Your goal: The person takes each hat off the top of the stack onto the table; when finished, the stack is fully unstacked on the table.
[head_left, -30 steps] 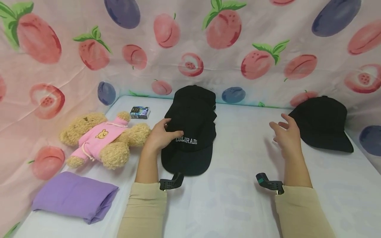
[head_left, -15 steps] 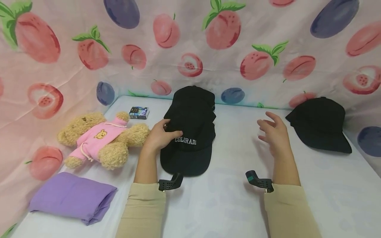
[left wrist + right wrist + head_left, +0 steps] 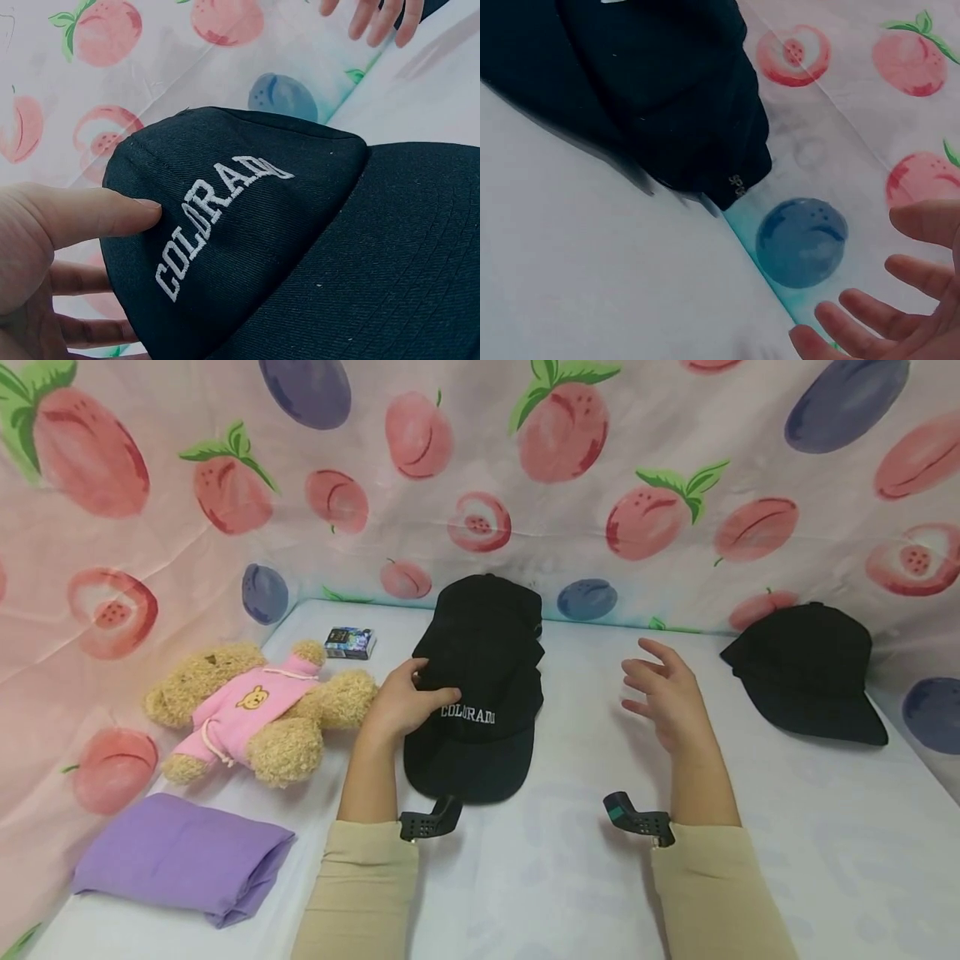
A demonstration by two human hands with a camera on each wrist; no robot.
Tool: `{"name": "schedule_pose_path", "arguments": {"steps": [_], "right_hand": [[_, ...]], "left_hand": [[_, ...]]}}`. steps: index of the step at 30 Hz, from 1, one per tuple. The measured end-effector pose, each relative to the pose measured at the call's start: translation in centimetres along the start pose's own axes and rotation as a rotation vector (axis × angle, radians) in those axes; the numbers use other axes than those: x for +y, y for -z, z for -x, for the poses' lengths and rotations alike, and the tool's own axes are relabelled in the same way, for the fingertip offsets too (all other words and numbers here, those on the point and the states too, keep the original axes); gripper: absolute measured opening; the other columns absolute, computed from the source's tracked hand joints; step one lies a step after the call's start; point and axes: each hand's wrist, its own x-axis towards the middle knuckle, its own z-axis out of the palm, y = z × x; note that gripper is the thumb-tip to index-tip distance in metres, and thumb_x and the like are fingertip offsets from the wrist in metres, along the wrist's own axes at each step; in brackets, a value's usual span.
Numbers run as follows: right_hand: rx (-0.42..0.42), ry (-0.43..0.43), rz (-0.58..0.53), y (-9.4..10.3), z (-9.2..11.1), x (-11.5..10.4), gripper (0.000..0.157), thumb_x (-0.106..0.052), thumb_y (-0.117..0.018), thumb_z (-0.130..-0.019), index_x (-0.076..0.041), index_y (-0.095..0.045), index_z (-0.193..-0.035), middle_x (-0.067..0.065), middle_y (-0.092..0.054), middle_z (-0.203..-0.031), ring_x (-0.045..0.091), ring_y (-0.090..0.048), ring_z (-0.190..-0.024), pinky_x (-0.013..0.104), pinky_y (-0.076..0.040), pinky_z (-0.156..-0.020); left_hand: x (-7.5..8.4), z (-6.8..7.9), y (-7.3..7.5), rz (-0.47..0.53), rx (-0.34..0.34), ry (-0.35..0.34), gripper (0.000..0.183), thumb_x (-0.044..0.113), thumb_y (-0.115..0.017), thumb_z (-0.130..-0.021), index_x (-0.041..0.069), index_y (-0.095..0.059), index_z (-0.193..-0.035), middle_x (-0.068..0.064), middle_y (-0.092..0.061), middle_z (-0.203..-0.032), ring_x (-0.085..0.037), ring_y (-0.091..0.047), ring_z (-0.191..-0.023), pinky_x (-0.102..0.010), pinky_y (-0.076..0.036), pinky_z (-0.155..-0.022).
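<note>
Black caps are stacked in an overlapping row [image 3: 487, 610] at the middle of the table, brims toward me. White COLORADO lettering marks the front cap [image 3: 472, 768]. My left hand [image 3: 401, 702] holds that cap's left side; in the left wrist view, the thumb [image 3: 112, 214] lies on the crown beside the letters and the other fingers go round behind its edge. To the right of the row, my right hand [image 3: 663, 702] hovers over the white surface with fingers spread and nothing in them. Another black cap [image 3: 810, 668] sits apart at the far right.
A teddy bear [image 3: 255, 702] in a pink top lies on the left, with a small dark patterned box [image 3: 350, 642] behind it. Folded purple cloth [image 3: 180, 860] is at the front left. A fruit-print curtain [image 3: 555, 527] walls the back and left.
My right hand has moved left, away from the lone cap on the right and toward the stacked caps. My left hand has stayed at the front cap.
</note>
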Motion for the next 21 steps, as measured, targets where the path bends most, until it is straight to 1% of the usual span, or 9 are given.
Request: {"name": "schedule_pose_path", "arguments": {"steps": [7, 11, 13, 17, 21], "right_hand": [[-0.12, 0.002, -0.018, -1.2, -0.1, -0.1, 0.07, -0.035, -0.057, -0.105, -0.021, -0.025, -0.165, 0.019, -0.033, -0.165, 0.04, -0.042, -0.148, 0.054, -0.046, -0.11], [-0.172, 0.008, -0.015, -1.9, 0.0, 0.0, 0.069, -0.032, -0.058, -0.105, -0.019, -0.026, -0.165, 0.019, -0.035, -0.163, 0.041, -0.043, -0.147, 0.052, -0.048, -0.108], [-0.197, 0.005, -0.005, -2.3, 0.0, 0.0, 0.069, -0.033, -0.059, -0.105, -0.019, -0.026, -0.165, 0.019, -0.036, -0.163, 0.041, -0.044, -0.147, 0.051, -0.049, -0.108], [-0.232, 0.004, 0.008, -3.0, 0.0, 0.2, 0.07, -0.032, -0.061, -0.104, -0.019, -0.028, -0.164, 0.02, -0.038, -0.161, 0.041, -0.045, -0.145, 0.052, -0.049, -0.108], [-0.251, 0.008, -0.003, -3.8, 0.1, 0.2, 0.068, -0.027, -0.061, -0.104, -0.018, -0.03, -0.163, 0.022, -0.038, -0.16, 0.042, -0.046, -0.143, 0.055, -0.048, -0.107]], "left_hand": [[-0.1, 0.1, 0.1, -0.004, 0.001, 0.008, 0.084, 0.031, -0.073, -0.092, 0.006, -0.033, -0.161, -0.025, -0.039, -0.161, -0.039, -0.04, -0.149, -0.054, -0.034, -0.121], [0.1, 0.0, 0.0, -0.005, -0.004, 0.012, 0.084, 0.031, -0.073, -0.092, 0.006, -0.033, -0.161, -0.025, -0.039, -0.161, -0.039, -0.04, -0.149, -0.054, -0.034, -0.121], [0.2, 0.0, 0.0, -0.007, -0.005, 0.008, 0.084, 0.032, -0.073, -0.092, 0.006, -0.033, -0.161, -0.026, -0.039, -0.161, -0.039, -0.04, -0.149, -0.054, -0.034, -0.122], [0.2, 0.0, 0.0, -0.007, -0.007, 0.008, 0.084, 0.032, -0.073, -0.092, 0.006, -0.033, -0.161, -0.026, -0.039, -0.161, -0.039, -0.04, -0.148, -0.055, -0.034, -0.122], [0.0, 0.0, 0.1, -0.004, -0.008, 0.015, 0.084, 0.032, -0.073, -0.092, 0.007, -0.033, -0.161, -0.025, -0.038, -0.162, -0.039, -0.04, -0.148, -0.055, -0.034, -0.121]]}}
